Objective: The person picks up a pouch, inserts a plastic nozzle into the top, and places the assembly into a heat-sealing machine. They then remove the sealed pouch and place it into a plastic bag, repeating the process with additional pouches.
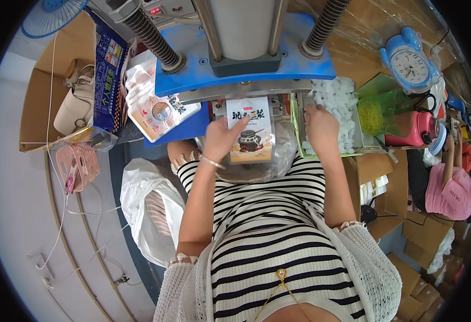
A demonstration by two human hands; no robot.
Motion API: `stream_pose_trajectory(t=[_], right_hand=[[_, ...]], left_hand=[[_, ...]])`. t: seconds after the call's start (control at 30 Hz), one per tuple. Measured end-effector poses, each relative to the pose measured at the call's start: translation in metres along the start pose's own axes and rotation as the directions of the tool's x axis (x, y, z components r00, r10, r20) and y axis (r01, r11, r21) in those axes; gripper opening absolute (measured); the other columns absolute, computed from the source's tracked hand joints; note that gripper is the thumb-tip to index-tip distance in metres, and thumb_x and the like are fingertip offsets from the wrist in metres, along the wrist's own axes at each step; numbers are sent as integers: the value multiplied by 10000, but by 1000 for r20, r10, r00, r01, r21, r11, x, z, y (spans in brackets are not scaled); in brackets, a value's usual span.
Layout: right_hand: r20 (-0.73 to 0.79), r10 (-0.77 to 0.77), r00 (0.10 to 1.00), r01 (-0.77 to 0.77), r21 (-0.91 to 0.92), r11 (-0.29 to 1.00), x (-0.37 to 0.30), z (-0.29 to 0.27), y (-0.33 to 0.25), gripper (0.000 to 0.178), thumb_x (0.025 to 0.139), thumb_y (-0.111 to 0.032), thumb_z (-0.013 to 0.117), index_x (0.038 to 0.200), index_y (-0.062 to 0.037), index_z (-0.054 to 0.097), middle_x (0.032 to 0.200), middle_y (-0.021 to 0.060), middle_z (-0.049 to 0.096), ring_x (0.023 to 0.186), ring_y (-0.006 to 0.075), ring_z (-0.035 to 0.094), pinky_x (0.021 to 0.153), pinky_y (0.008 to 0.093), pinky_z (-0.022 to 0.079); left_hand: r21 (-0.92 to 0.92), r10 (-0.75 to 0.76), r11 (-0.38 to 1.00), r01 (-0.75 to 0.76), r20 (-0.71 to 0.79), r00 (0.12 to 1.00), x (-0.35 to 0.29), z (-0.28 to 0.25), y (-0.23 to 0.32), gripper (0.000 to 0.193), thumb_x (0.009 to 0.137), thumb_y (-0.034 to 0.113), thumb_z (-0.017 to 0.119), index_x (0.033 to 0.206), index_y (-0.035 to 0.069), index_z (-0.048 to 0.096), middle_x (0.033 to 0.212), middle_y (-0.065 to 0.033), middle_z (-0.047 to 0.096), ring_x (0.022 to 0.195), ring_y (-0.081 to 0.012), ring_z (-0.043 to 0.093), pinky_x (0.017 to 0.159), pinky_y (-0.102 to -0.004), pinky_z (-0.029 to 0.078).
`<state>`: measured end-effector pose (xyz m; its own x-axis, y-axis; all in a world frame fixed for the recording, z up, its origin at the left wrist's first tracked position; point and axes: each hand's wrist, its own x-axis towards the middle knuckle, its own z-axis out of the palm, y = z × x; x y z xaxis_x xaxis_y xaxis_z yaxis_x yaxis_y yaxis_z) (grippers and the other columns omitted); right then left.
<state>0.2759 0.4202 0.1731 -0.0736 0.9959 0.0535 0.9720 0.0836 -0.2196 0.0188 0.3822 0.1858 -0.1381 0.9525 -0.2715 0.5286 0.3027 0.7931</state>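
Observation:
In front of me is a flat white printed pouch with a picture of a dark pot on it, its top end just below the metal bar of a blue press. My left hand grips the pouch at its left edge, thumb across the front and fingers partly hidden. At the left side of a green-edged box, my right hand has its fingers drawn together among small white pieces. Whatever is between those fingertips is too small to tell. Clear plastic lies under the pouch, over my lap.
Left of the press, a stack of printed pouches rests on a blue surface. A cardboard box holds a beige bag. To the right stand a blue alarm clock and a red container. Another person in a pink top sits far right.

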Motion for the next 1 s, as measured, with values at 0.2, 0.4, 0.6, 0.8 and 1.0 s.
stream_pose_trajectory(t=[0.2,0.4,0.6,0.8,1.0], right_hand=[[-244,24,970,67,358,931,22,-19,11,226,809,-71,670,1031,-39,641,874,147,631,784,281,642,683,356,508],[-89,256,963,-32,901,432,11,-26,5,191,875,-35,649,1063,-14,619,960,62,639,805,150,617,731,282,494],[-59,-4,998,59,987,147,-12,-26,-56,198,916,-39,625,1112,-12,625,964,35,625,855,124,586,794,246,466],[-67,-338,939,200,905,375,6,-33,-66,205,915,-67,633,1117,-37,650,925,14,613,878,99,563,822,236,451],[122,-277,953,-20,938,346,2,-7,-69,208,911,-79,638,1113,-32,654,937,12,614,854,96,561,797,233,456]], left_hand=[[810,657,587,9,-482,580,-14,-31,-8,408,823,418,714,1068,95,672,947,-131,697,802,-348,657,708,-422,526],[783,687,595,-181,-379,621,-55,-21,-47,310,820,330,752,918,50,662,815,-120,661,937,-270,617,788,-389,480],[259,389,913,-315,-318,865,-68,-25,24,154,841,165,732,874,25,677,755,-64,655,685,-229,622,640,-327,492],[-390,40,920,-47,-25,999,-51,17,-1,212,853,181,753,862,-17,677,741,-14,657,637,-71,552,591,-235,445],[-555,51,831,-32,19,998,-47,39,-15,231,883,181,730,942,-39,694,783,-2,676,680,-24,528,611,-207,445]])
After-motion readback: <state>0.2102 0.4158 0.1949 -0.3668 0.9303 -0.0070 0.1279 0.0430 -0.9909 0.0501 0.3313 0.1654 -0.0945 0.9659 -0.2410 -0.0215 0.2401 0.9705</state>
